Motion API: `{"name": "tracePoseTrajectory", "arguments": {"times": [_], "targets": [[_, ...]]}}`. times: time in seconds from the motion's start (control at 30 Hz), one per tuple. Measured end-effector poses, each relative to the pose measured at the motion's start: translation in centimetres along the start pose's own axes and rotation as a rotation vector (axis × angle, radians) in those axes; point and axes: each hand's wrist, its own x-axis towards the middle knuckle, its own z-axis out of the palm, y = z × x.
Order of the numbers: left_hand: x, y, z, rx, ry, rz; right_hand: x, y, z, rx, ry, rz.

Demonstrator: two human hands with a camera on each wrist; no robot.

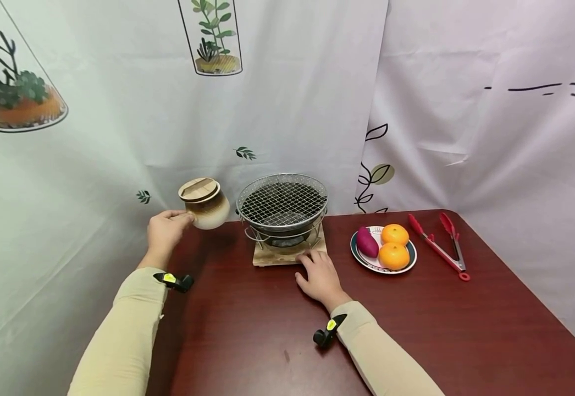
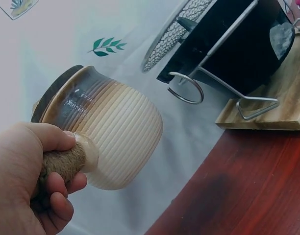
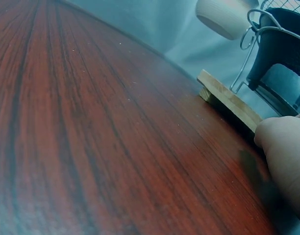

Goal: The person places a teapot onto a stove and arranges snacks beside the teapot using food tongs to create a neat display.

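A cream-and-brown ribbed ceramic pot [image 1: 210,212] with a wooden lid [image 1: 198,189] hangs above the table's far left edge. By its twine-wrapped side handle [image 2: 65,161], my left hand [image 1: 165,234] grips it. To its right stands a round tabletop grill with a wire mesh grate [image 1: 283,203], set on a wooden base board [image 1: 280,256]. My right hand [image 1: 321,278] rests at the board's front edge, fingers loosely bent over it. In the right wrist view only part of that hand [image 3: 287,152] shows, close against the board; its other fingers are hidden.
Right of the grill, a plate [image 1: 383,270] holds two oranges [image 1: 394,246] and a purple sweet potato [image 1: 367,242]. Red-handled tongs [image 1: 448,253] lie spread beyond it. A printed curtain [image 1: 292,121] hangs behind the dark red table [image 1: 248,330].
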Motion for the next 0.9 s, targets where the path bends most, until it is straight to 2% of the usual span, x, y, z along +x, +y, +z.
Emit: {"name": "tracePoseTrajectory", "arguments": {"times": [0.13, 0.33, 0.9], "targets": [[0.1, 0.7, -0.3, 0.010, 0.015, -0.002, 0.0, 0.1, 0.0, 0.000, -0.001, 0.006], [0.4, 1.9, -0.8, -0.039, 0.004, -0.002, 0.0, 0.1, 0.0, 0.007, 0.004, 0.001], [0.4, 3.6, -1.3, -0.031, -0.027, 0.031, -0.1, 0.2, 0.1, 0.023, 0.030, -0.022]]}}
